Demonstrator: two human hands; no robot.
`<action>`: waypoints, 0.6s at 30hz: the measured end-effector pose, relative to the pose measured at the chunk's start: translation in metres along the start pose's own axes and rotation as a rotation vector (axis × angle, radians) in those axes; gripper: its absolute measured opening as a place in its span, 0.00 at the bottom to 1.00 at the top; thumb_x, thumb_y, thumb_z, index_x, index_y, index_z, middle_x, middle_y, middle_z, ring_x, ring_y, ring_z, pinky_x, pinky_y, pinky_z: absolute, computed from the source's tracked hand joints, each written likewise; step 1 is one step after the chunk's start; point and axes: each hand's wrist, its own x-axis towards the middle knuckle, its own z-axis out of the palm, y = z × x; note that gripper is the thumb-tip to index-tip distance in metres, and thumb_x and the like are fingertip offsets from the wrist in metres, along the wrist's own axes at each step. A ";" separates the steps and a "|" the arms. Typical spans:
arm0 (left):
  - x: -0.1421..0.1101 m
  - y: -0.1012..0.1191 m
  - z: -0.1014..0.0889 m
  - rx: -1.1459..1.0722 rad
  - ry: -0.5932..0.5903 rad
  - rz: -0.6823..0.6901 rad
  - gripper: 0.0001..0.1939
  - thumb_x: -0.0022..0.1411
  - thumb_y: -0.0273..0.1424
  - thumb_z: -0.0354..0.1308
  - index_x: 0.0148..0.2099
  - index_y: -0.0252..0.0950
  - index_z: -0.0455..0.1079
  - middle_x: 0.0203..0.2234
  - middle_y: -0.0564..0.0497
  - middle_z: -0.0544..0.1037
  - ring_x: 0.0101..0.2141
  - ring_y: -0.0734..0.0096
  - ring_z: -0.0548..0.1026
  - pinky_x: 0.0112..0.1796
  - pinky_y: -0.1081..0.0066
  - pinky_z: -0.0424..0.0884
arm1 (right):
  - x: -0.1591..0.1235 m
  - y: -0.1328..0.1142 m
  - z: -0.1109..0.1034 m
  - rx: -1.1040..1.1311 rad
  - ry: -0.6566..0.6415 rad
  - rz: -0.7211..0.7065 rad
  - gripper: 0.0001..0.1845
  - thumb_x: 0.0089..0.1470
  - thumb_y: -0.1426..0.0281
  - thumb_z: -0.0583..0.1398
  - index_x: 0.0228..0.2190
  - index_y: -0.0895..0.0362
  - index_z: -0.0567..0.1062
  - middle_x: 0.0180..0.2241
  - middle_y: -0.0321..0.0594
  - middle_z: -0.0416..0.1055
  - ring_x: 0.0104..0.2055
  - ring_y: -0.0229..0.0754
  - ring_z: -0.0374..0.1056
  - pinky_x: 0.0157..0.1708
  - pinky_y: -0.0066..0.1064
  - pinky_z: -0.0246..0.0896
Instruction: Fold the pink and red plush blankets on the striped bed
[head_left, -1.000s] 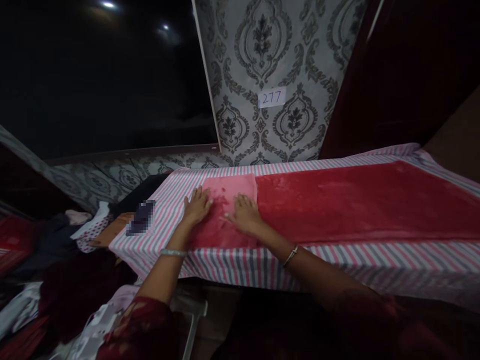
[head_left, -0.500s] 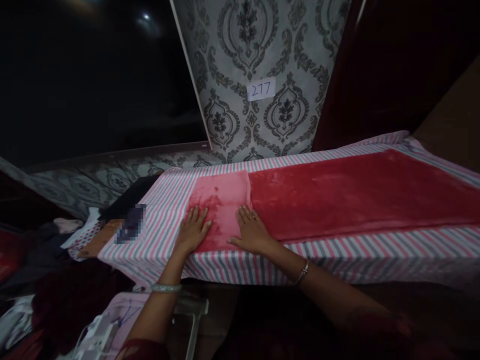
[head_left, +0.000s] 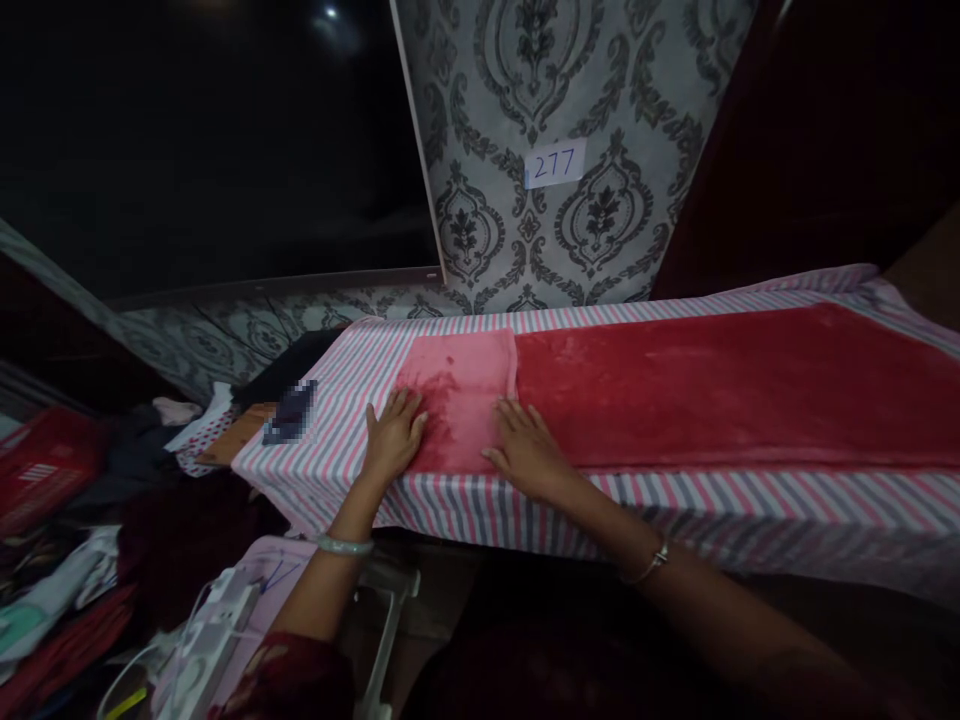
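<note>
A long red plush blanket (head_left: 720, 385) lies flat along the table, its left end folded over to show a lighter pink side (head_left: 480, 370). My left hand (head_left: 394, 432) rests with spread fingers at the left edge of that pink fold, where darker red streaks mark the pile. On the right part of the fold, by the seam where pink meets red, my right hand (head_left: 529, 450) lies flat with fingers apart. Neither hand grasps anything. Beneath the blanket is a striped pink, grey and white cloth (head_left: 330, 430) covering the table.
A blurred dark object (head_left: 291, 412) lies on the cloth at left. A dark television (head_left: 225, 150) and a paper marked 277 (head_left: 555, 163) are on the patterned wall. Lower left are a white power strip (head_left: 214, 640), a red bag (head_left: 49, 470) and piled clothes.
The view has shifted, so the scene sits further right. My right hand has slid slightly toward the seam relative to the blanket; my left hand remains at the fold's left edge.
</note>
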 end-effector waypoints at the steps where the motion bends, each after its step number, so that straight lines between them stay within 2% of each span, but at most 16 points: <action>1: -0.007 0.001 -0.002 0.011 0.046 0.002 0.26 0.72 0.39 0.38 0.67 0.39 0.61 0.67 0.43 0.60 0.68 0.57 0.52 0.64 0.40 0.44 | 0.004 -0.012 0.003 0.004 0.010 -0.056 0.36 0.65 0.57 0.51 0.67 0.65 0.55 0.69 0.53 0.45 0.72 0.51 0.36 0.69 0.47 0.31; 4: -0.026 0.005 0.002 0.058 0.057 0.040 0.26 0.71 0.40 0.41 0.67 0.39 0.60 0.67 0.41 0.59 0.68 0.54 0.53 0.63 0.41 0.49 | 0.015 -0.036 0.019 0.003 0.002 -0.188 0.35 0.64 0.56 0.54 0.67 0.55 0.57 0.70 0.44 0.47 0.72 0.56 0.36 0.68 0.53 0.31; 6: -0.035 0.007 0.010 0.091 0.016 0.063 0.27 0.71 0.40 0.42 0.68 0.39 0.58 0.68 0.39 0.57 0.67 0.51 0.53 0.62 0.42 0.53 | 0.018 -0.038 0.030 -0.007 -0.015 -0.222 0.34 0.63 0.55 0.56 0.66 0.49 0.57 0.69 0.39 0.48 0.71 0.60 0.36 0.67 0.58 0.32; 10: -0.039 0.008 0.021 0.141 -0.007 0.065 0.28 0.72 0.41 0.39 0.69 0.40 0.56 0.68 0.38 0.56 0.67 0.51 0.54 0.62 0.44 0.54 | 0.008 -0.016 0.037 -0.036 -0.005 -0.217 0.33 0.62 0.56 0.57 0.66 0.48 0.60 0.69 0.39 0.49 0.71 0.58 0.38 0.67 0.54 0.34; 14: -0.037 0.010 0.019 0.163 -0.043 0.050 0.29 0.72 0.42 0.39 0.70 0.40 0.55 0.68 0.39 0.55 0.68 0.52 0.53 0.63 0.47 0.52 | -0.010 0.007 0.033 -0.033 0.009 -0.166 0.30 0.65 0.59 0.54 0.65 0.52 0.61 0.69 0.44 0.48 0.72 0.52 0.38 0.68 0.49 0.33; 18: -0.039 0.010 0.017 0.146 -0.062 0.025 0.29 0.71 0.42 0.40 0.71 0.40 0.53 0.69 0.40 0.53 0.68 0.53 0.50 0.63 0.47 0.51 | -0.022 0.017 0.023 0.010 -0.019 -0.124 0.30 0.65 0.60 0.53 0.65 0.55 0.61 0.69 0.46 0.48 0.72 0.48 0.39 0.68 0.48 0.32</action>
